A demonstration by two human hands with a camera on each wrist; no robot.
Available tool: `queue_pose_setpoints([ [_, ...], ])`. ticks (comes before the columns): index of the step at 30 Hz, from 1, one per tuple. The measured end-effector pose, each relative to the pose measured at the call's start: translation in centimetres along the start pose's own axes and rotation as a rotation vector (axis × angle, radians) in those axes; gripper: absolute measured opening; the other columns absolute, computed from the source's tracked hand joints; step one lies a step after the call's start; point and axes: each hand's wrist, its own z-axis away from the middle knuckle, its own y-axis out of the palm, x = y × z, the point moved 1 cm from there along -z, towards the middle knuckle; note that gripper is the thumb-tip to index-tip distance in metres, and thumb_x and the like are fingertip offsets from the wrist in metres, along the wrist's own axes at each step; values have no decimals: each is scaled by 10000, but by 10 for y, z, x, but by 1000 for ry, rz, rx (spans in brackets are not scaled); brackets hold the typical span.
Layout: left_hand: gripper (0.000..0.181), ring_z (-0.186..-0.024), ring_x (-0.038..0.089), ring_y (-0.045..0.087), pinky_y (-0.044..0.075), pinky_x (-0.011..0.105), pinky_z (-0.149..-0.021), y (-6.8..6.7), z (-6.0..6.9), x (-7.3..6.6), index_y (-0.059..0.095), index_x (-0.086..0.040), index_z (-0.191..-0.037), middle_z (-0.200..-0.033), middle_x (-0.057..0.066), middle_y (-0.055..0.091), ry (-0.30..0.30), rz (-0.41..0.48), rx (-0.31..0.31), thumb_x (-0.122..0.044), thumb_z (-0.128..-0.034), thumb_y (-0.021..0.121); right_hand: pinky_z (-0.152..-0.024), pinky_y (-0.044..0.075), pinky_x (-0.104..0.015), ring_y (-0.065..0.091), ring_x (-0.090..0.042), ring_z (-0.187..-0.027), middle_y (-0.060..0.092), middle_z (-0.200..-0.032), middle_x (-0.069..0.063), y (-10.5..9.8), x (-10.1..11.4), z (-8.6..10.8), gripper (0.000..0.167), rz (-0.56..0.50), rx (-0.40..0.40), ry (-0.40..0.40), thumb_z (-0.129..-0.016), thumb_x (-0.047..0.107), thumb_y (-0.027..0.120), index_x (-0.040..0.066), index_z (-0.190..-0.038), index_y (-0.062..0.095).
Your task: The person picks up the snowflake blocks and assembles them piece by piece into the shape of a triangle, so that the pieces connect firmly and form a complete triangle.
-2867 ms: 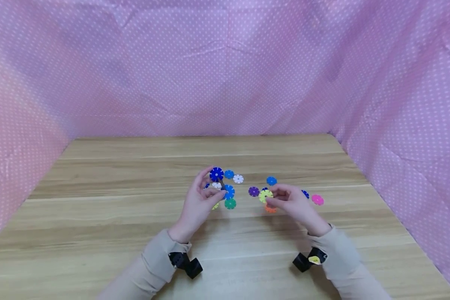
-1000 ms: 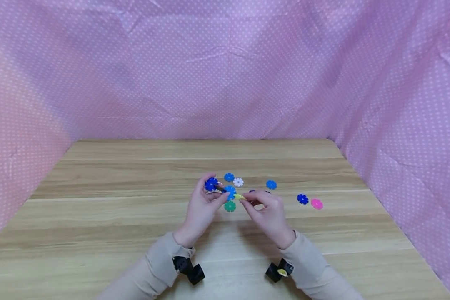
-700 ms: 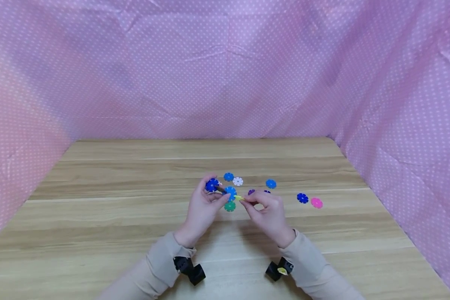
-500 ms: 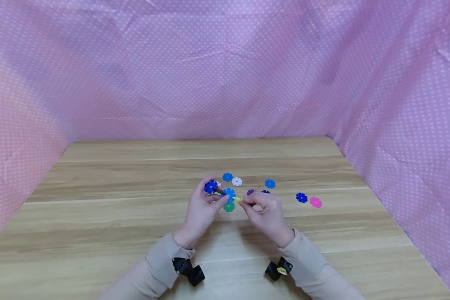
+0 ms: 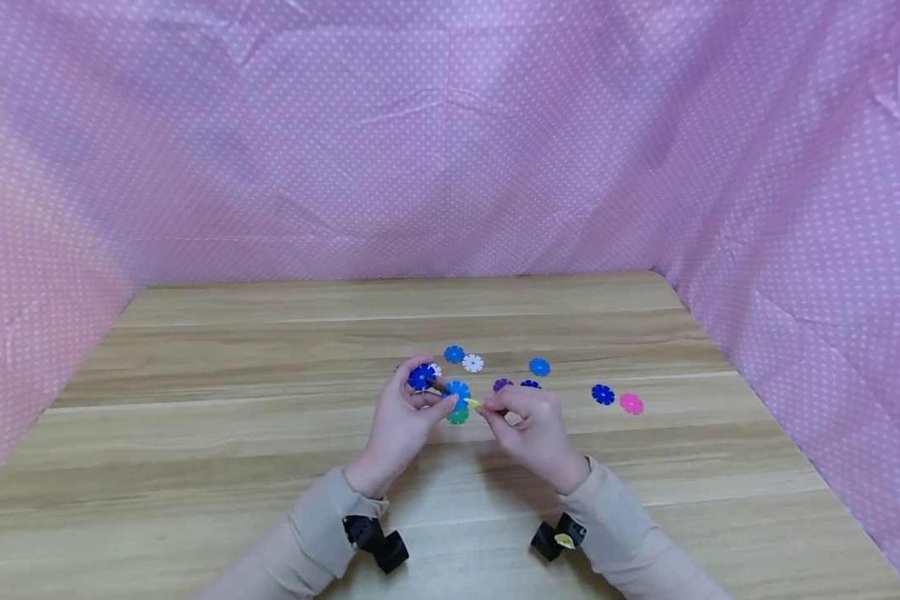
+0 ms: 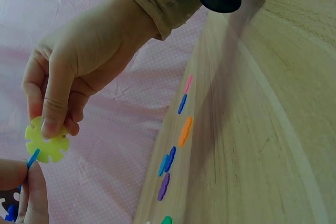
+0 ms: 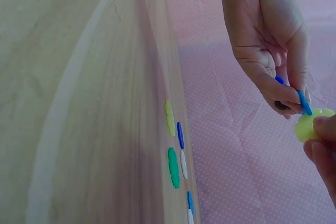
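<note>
My left hand (image 5: 393, 425) pinches a joined chain of notched plastic snowflake discs: a dark blue disc (image 5: 422, 377), a dark brown disc (image 5: 438, 386) and a light blue disc (image 5: 460, 391). Thumb and index fingertip grip the light blue one. Between the thumb and fingers of my right hand (image 5: 534, 427) is a yellow disc (image 6: 39, 139), seen edge-on from the head. Its rim meets the edge of the light blue disc, roughly crosswise. How deep the notches sit in each other cannot be told. Both hands are raised above the table.
Loose discs lie on the wooden table (image 5: 270, 350): green (image 5: 457, 416), white (image 5: 473, 363), light blue (image 5: 540, 367), purple (image 5: 502, 385), dark blue (image 5: 603, 394) and pink (image 5: 632, 404). An orange disc (image 6: 185, 131) shows in the left wrist view. Pink dotted cloth (image 5: 450, 167) hangs behind.
My right hand has come leftward with the yellow disc, turned it edge-on and brought it against the light blue disc. Over the last second both hands have barely moved, sinking slightly.
</note>
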Motion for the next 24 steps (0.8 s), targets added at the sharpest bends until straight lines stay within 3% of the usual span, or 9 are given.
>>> queue_pose_setpoints([
  [11, 566, -798, 136, 639, 552, 196, -698, 2, -1, -5, 447, -64, -1306, -1067, 146, 609, 35, 21, 23, 51, -809, 692, -645, 555, -170, 675, -169, -644, 717, -753, -106, -1, -1, -1, 209, -13, -23, 2, -640, -145, 780, -21, -801, 732],
  [18, 643, -843, 176, 645, 545, 182, -707, -7, -2, -10, 379, -104, -1388, -1119, 168, 583, 89, -20, 59, 28, -834, 676, -639, 562, -180, 671, -132, -680, 720, -794, -70, 1, 3, -2, 179, -58, 36, 101, -718, -48, 773, 16, -881, 733],
  [24, 742, -873, 180, 652, 558, 223, -718, -10, -4, -12, 227, -149, -1455, -1184, 155, 556, 75, 21, 85, 12, -864, 647, -646, 583, -248, 680, -138, -719, 727, -841, -78, 3, 4, -2, 193, -121, 75, 144, -757, -12, 756, 27, -942, 717],
])
